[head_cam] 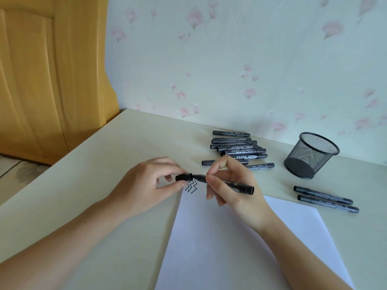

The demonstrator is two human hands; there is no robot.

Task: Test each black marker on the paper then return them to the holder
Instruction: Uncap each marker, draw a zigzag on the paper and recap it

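Over the top left corner of the white paper (pixel 240 243), both hands meet around one black marker (pixel 228 183). The right hand (pixel 234 185) pinches the marker's barrel between thumb and forefinger, the other fingers curled loosely beneath, with the barrel lying nearly level and its rear end pointing toward 4 o'clock. The left hand (pixel 146 185) has thumb and fingertips closed on the marker's cap (pixel 183 177), which sits at the tip end, toward 9 o'clock from the right hand; whether the cap is fully seated or partly off cannot be told. Directly under the cap, three black zigzag marks (pixel 191 186) are drawn on the paper. At about 1 o'clock from the hands lies a loose pile of markers (pixel 236 148), mostly side by side and some overlapping, on the pale table (pixel 104 164). Farther toward 2 o'clock stands the black mesh holder (pixel 312 154), upright near the floral wallpapered wall (pixel 230 59); nothing shows above its rim. At 3 o'clock from the hands, just off the paper's top right corner, two more markers (pixel 326 198) lie parallel, near each other, well apart from the pile.
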